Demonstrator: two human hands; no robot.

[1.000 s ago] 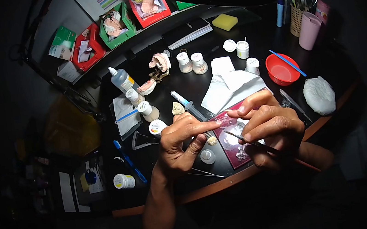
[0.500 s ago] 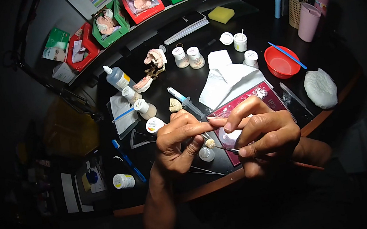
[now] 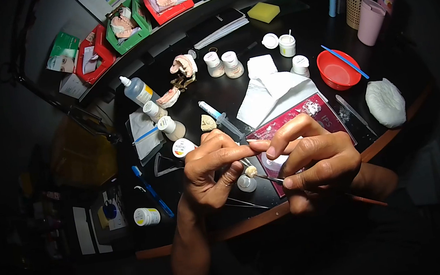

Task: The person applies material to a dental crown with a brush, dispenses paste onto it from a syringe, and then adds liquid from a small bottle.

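Note:
Between the fingers of my left hand [image 3: 213, 169], closed, is a slim metal tool [image 3: 245, 162], mostly hidden, whose tip meets a small cream-coloured dental crown [image 3: 251, 172]. My right hand [image 3: 317, 161] pinches a thin brush [image 3: 274, 178]; its tip is right at the crown and its reddish handle shows below the hand. An index finger of each hand meets above the crown. Under the hands lie a dark red mixing palette [image 3: 315, 121] with white powder on it and a small clear-walled jar [image 3: 246, 183].
White tissue [image 3: 276, 97], a syringe [image 3: 220, 119] and several powder bottles [image 3: 171, 127] lie beyond my hands. A jaw model [image 3: 183, 67] stands at back left. On the right are a red bowl [image 3: 338, 73] and a metal spatula [image 3: 355, 114]. Tweezers [image 3: 248, 203] lie near the front edge.
The view has shifted slightly. Both hands keep nearly the same pose, with the brush tip still at the crown.

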